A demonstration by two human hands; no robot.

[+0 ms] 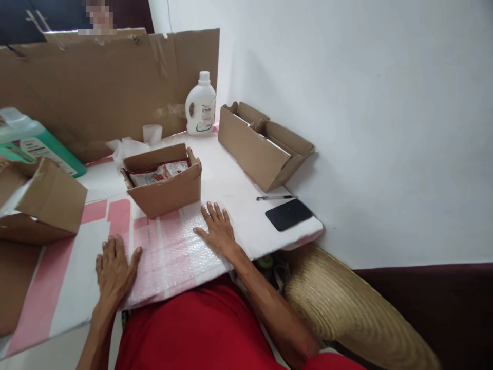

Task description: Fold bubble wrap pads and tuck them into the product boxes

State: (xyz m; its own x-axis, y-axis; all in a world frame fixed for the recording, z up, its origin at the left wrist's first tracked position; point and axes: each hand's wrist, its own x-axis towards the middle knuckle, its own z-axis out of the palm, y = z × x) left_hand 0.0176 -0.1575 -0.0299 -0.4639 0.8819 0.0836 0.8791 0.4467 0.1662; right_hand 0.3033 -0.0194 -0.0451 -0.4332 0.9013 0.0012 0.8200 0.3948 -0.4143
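My left hand (114, 268) lies flat, fingers stretched out, on the left edge of a sheet of bubble wrap (169, 254) spread on the table. My right hand (216, 228) also lies flat with fingers apart on the sheet's right part. Neither hand holds anything. Just beyond the sheet stands a small open cardboard box (165, 192) with red-and-white packets inside, a short way past my right fingertips.
A long open cardboard box (262, 149) lies by the wall at the right, with a pen (274, 197) and black phone (288, 214) near it. A white bottle (201, 105), tape roll (152, 133), green jug (34, 146), another box (38, 203) and cardboard screen (96, 82) stand around. A straw hat (346, 303) lies below.
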